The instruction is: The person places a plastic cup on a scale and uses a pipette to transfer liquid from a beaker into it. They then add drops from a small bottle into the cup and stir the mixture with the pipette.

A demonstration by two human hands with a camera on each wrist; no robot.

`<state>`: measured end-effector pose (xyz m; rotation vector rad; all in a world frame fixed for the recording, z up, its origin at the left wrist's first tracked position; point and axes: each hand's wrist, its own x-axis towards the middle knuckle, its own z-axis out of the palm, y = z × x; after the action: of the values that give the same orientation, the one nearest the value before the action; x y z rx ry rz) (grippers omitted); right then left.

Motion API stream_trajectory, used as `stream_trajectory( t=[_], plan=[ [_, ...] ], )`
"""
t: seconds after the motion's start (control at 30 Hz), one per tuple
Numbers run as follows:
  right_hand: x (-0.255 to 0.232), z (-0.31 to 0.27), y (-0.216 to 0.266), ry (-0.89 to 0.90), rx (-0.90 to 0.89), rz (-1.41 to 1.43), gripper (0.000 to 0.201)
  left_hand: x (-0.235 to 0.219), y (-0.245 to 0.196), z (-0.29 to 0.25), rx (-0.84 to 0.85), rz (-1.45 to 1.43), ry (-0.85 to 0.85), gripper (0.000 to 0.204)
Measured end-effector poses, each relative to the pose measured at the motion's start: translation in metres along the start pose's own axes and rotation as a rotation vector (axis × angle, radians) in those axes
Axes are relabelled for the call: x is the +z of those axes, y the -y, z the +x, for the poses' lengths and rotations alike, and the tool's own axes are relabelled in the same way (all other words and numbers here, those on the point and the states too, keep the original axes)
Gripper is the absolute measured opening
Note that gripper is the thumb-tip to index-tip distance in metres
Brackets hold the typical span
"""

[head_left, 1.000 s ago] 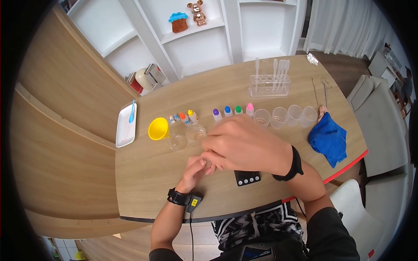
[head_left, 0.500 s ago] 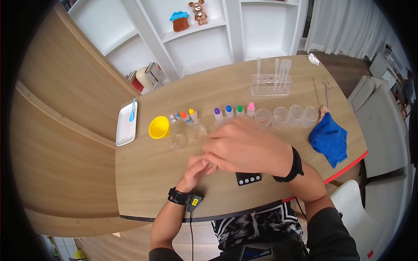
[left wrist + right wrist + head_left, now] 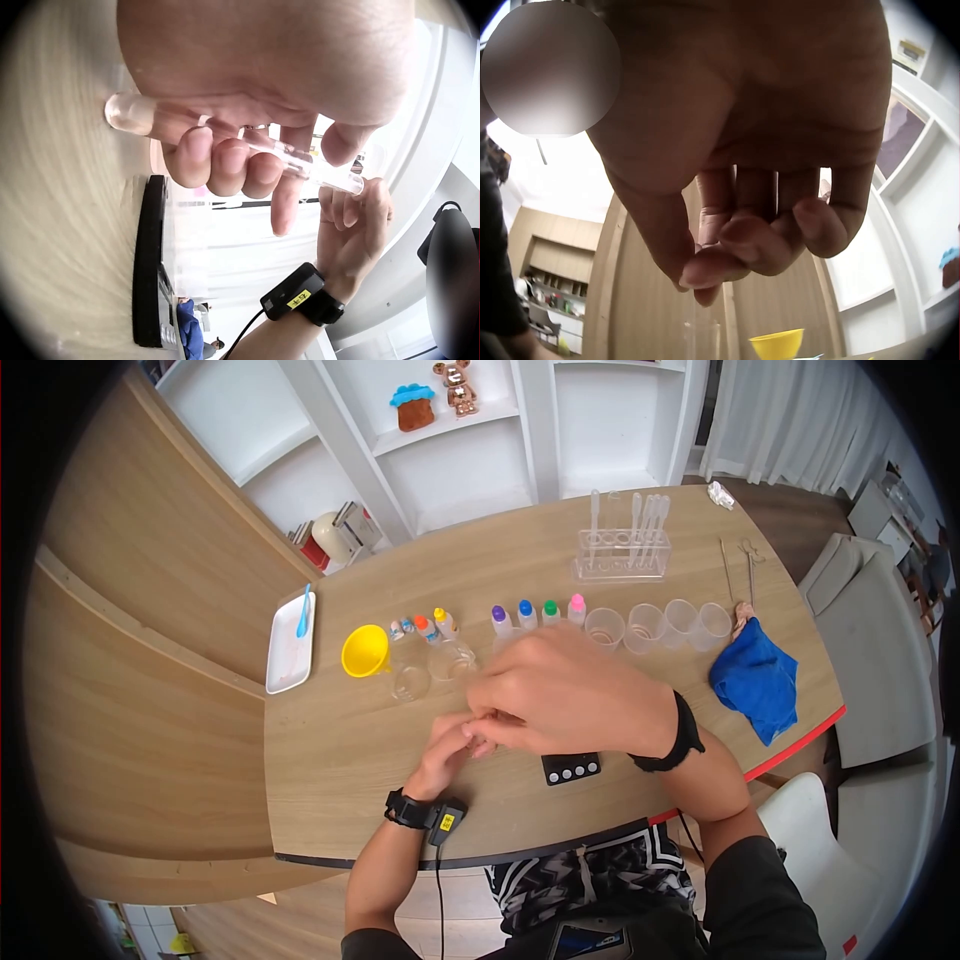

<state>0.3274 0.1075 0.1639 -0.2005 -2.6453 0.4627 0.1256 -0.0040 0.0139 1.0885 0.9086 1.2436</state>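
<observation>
In the left wrist view, a clear test tube [image 3: 296,162] with a rounded end lies across the palm, the left hand's fingers [image 3: 229,161] curled round it. From the head view, the left hand [image 3: 443,755] is low over the table, partly covered by the right hand [image 3: 570,695]. The right hand is at the tube's far end, its fingers bent. Thumb and forefinger meet in the right wrist view; I cannot tell whether anything is pinched there. A black device with pale buttons [image 3: 572,768] is on the table just beneath the right hand.
Beyond the hands stand a yellow cup [image 3: 365,652], clear beakers [image 3: 452,660], colour-capped bottles [image 3: 526,615] and plastic cups [image 3: 645,630]. A rack [image 3: 620,565] holds droppers at the back. A white tray [image 3: 290,650] lies left, a blue cloth [image 3: 755,680] right.
Both hands stay together in nearly the same place. A second ago a bit of the clear tube showed between the fingers in the head view; now the right hand's fingers cover it.
</observation>
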Motion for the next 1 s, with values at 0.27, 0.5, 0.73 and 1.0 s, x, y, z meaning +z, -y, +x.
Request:
stream_trajectory(
  t=[0.27,0.5,0.73,1.0],
  plan=[
    [-0.004,0.001,-0.007,-0.080,0.020,0.161,0.020,-0.002,-0.004,0.003,0.015,0.021,0.097,0.063],
    [0.007,0.003,-0.007,0.009,-0.080,-0.024,0.022,-0.001,-0.002,0.001,0.010,-0.005,0.064,0.062],
    [-0.004,-0.001,-0.003,0.028,-0.025,0.096,0.021,-0.004,-0.002,0.002,0.018,-0.008,0.109,0.059],
    [0.005,0.003,-0.006,-0.210,-0.121,-0.093,0.013,0.003,-0.006,0.001,0.013,-0.038,0.044,0.060]
  ],
)
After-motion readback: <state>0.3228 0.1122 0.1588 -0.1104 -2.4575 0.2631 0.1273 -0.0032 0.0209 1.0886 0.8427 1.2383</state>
